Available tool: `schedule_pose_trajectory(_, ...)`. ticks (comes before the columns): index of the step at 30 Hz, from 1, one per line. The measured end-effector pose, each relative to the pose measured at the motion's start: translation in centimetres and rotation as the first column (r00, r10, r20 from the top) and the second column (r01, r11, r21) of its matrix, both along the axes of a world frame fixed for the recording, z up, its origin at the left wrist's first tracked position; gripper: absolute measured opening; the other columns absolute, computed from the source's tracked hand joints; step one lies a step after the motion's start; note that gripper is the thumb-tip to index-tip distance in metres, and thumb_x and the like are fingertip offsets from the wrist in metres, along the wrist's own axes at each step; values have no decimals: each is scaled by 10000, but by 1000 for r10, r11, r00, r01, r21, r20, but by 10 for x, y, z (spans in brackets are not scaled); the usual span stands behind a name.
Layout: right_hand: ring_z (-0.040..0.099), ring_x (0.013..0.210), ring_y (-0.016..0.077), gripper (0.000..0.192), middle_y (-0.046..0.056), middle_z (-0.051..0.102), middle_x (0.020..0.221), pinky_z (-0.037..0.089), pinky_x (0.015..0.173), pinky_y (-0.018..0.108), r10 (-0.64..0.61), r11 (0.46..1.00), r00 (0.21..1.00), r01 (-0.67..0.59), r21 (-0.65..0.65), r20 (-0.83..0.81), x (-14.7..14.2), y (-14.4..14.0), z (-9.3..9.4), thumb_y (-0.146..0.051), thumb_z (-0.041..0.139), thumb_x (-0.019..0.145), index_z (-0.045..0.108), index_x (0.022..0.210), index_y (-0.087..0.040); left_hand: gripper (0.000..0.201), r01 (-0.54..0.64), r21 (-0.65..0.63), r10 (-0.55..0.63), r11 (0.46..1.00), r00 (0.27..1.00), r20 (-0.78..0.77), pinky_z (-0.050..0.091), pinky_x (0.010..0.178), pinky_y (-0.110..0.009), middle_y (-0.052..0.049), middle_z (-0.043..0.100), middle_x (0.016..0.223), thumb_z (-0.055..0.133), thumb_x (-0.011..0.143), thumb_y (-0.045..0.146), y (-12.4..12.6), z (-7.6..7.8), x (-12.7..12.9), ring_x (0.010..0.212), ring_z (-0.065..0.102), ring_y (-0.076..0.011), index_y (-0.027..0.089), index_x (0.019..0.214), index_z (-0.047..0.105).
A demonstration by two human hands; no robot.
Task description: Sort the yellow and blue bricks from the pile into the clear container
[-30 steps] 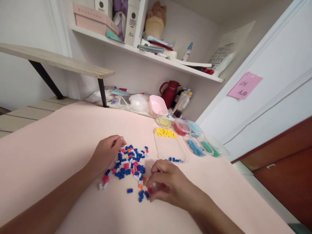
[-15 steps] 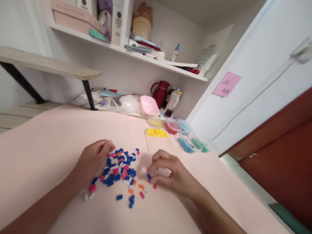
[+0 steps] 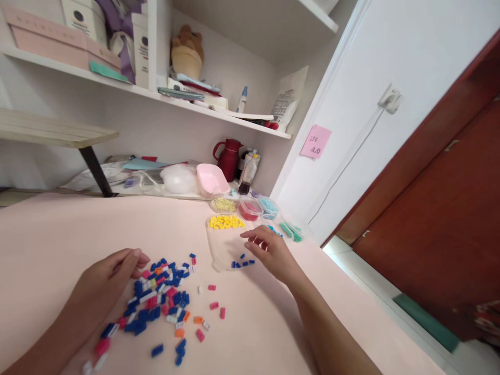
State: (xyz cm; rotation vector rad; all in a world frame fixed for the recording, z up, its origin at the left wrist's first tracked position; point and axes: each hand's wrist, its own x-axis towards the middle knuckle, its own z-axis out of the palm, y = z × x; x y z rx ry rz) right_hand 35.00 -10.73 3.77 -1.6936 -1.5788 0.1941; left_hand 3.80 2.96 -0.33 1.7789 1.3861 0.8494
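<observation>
A pile of small building bricks (image 3: 164, 291), mostly dark blue with pink, white and orange ones, lies on the pale pink table cover. My left hand (image 3: 113, 276) rests beside the pile's left edge, fingers loosely curled together, and no brick shows in it. Over the right side of a clear shallow tray (image 3: 226, 247) hovers my right hand (image 3: 269, 252), thumb and fingers apart, holding nothing visible. Yellow bricks (image 3: 226, 222) fill the tray's far end. Several dark blue bricks (image 3: 242, 263) lie loose at its near end, below my right fingertips.
Clear tubs of pale yellow pieces (image 3: 224, 204), red pieces (image 3: 250, 208), light blue pieces (image 3: 268, 205) and green pieces (image 3: 292, 232) stand behind the tray. Farther back are a pink basin (image 3: 212, 179), a red jug (image 3: 230, 159) and bottles (image 3: 250, 169). A wooden stand (image 3: 58, 130) is at left.
My right hand has moved from the pile's right side to above the tray; the dark blue brick it pinched is no longer between its fingers. The view has swung right. My left hand stays by the pile.
</observation>
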Motion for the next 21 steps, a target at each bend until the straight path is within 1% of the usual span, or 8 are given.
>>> schedule_pose_trajectory(2,581,740,148,177,31,637,846,466,628,268,64,996,998,-64,55,-4,-13,-3,3,-281,563,913,723,975,-237,374,-12,11,12,1000,1000,16,521,784,-382,-12,769,779,463,808,581,-3,2,2,794,717,-268,286,755,687)
schedule_pose_trajectory(4,589,740,151,177,39,658,838,466,635,267,204,976,979,-204,73,12,-31,-7,4,-276,557,929,724,966,-231,362,-25,15,25,1000,999,32,525,767,-363,-9,761,750,469,815,552,-8,5,4,764,715,-253,271,756,689)
schedule_pose_trajectory(5,599,769,155,174,47,667,862,473,668,273,293,954,956,-294,65,32,-42,-10,4,-269,560,933,721,986,-229,359,-17,17,17,1000,999,39,525,758,-351,-9,753,729,471,823,536,-10,7,5,755,713,-245,260,761,691)
schedule_pose_trajectory(7,607,844,167,170,59,668,925,471,764,301,452,889,887,-457,40,94,-64,-14,3,-285,587,930,716,1030,-235,342,-21,36,19,999,999,39,521,732,-316,8,736,690,474,830,510,-13,8,7,728,703,-221,257,751,690)
schedule_pose_trajectory(9,598,885,176,168,57,660,958,441,828,329,546,832,821,-554,4,165,-82,-18,0,-340,642,903,722,1021,-250,337,-5,56,3,998,999,45,514,707,-298,13,726,675,479,832,495,-14,9,7,713,695,-209,249,739,689)
schedule_pose_trajectory(12,588,873,173,163,39,663,944,397,828,339,592,799,771,-600,-46,235,-95,-19,-6,-385,696,862,733,963,-261,343,6,65,-9,998,999,52,501,706,-281,21,717,669,484,835,495,-14,9,6,714,685,-196,240,732,688)
schedule_pose_trajectory(16,587,898,173,193,31,666,967,372,811,334,608,790,744,-604,-111,278,-97,-16,-17,-391,711,851,723,1000,-269,340,24,65,-28,998,998,65,486,703,-270,24,709,677,480,846,481,-15,9,6,716,671,-186,231,743,686)
schedule_pose_trajectory(21,584,914,177,200,37,657,966,378,821,336,646,759,697,-632,-157,312,-101,-15,-24,-410,682,869,720,1000,-264,311,32,63,-36,997,997,67,471,698,-264,31,708,687,484,851,445,-15,7,5,712,658,-178,235,741,686)
